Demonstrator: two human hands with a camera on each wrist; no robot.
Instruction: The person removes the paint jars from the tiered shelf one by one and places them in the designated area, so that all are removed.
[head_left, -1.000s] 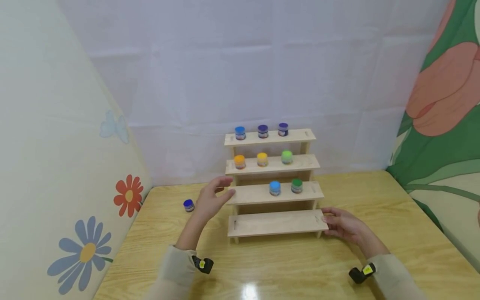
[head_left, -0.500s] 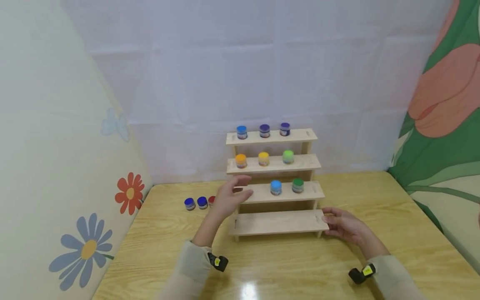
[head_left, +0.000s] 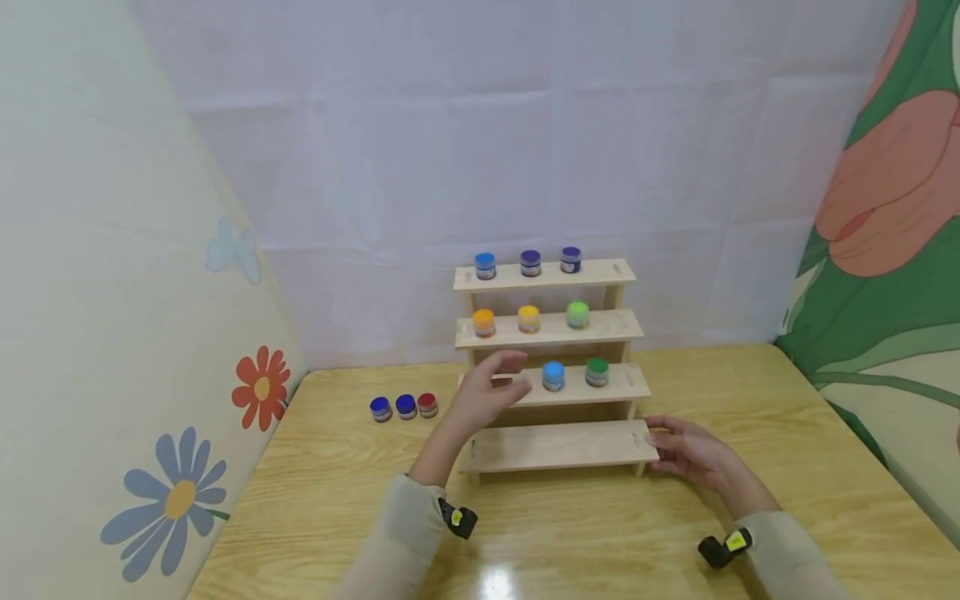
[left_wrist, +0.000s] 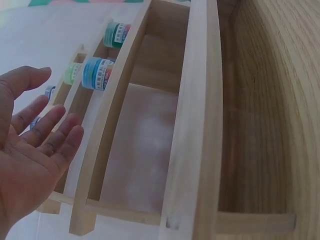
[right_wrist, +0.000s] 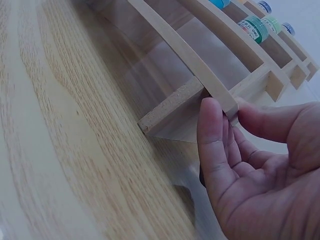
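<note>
A four-tier wooden shelf (head_left: 558,446) stands on the table. My right hand (head_left: 693,454) pinches the right end of its lowest board, thumb above and fingers beneath, as the right wrist view shows. My left hand (head_left: 487,393) hovers over the left part of the second board from the bottom, thumb and fingers apart with nothing between them. To its right on that board sit a light blue paint jar (head_left: 553,376) and a dark green paint jar (head_left: 597,372). Above them are an orange jar (head_left: 483,323), a yellow jar (head_left: 528,319) and a light green jar (head_left: 577,315).
The top board bears a blue jar (head_left: 485,266) and two purple jars, one at the right (head_left: 571,260). Left of the shelf, two dark blue jars and a red jar (head_left: 427,405) stand in a row on the wooden table (head_left: 330,475). A white cloth hangs behind.
My left hand has moved right, from the shelf's left end to over the second board, uncovering the second dark blue jar and the red jar. My right hand keeps its grip.
</note>
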